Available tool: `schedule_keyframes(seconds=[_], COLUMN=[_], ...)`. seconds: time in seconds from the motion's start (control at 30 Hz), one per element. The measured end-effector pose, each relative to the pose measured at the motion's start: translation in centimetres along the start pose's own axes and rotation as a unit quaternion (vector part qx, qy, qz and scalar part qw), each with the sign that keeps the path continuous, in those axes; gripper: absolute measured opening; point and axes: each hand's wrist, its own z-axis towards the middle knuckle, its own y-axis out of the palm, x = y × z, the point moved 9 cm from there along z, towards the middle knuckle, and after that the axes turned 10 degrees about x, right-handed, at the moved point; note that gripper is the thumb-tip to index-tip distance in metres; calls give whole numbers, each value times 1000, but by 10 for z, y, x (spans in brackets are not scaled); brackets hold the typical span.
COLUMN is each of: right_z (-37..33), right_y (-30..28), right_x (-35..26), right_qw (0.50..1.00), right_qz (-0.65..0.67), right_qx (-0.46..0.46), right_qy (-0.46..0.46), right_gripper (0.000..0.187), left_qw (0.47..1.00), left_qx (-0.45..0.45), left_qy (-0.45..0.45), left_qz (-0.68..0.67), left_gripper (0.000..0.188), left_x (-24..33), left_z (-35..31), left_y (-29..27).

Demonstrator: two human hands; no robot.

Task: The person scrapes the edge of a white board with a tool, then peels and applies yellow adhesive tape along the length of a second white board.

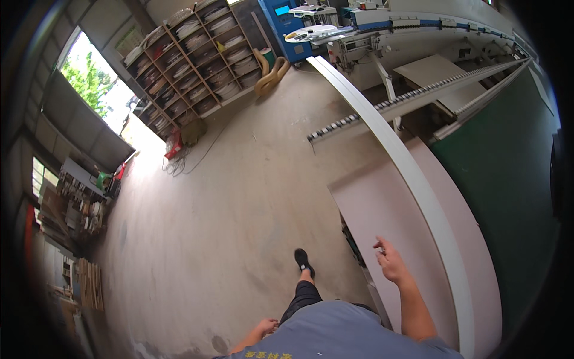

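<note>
My right hand (391, 261) hangs over the pale pinkish panel (382, 197) on my right. Its fingers are loosely bent and apart, and I see nothing held in them. Low beside my hip is my left hand (267, 326), partly covered by my grey shirt (335, 329); its visible fingers look loose and free of any object. A long narrow white board (412, 173) lies across the pinkish panel and reaches out toward the machine. Neither hand touches this board.
A roller rail (394, 105) juts from the edge-processing machine (418, 36) at the far right. Beyond the panel lies a green surface (502, 155). A shelf rack (197, 57), a tan hose (272, 75) and a loose cable (197, 161) are at the back; stacked boards (89, 284) stand left.
</note>
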Motion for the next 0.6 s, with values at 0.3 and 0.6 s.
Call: schedule_keyframes(seconds=[0.3, 0.6], right_z=[200, 438], right_y=[156, 181], right_x=[-104, -176], right_qw=[982, 990], right_qz=[-2, -62], right_qx=[-57, 75], right_qy=[178, 103], right_gripper=[42, 62], left_qw=[982, 908], left_qx=[57, -10], left_qy=[162, 399], left_qz=[-78, -130], left_gripper=[46, 45], left_x=[309, 822], left_z=[206, 206], left_y=[-291, -434])
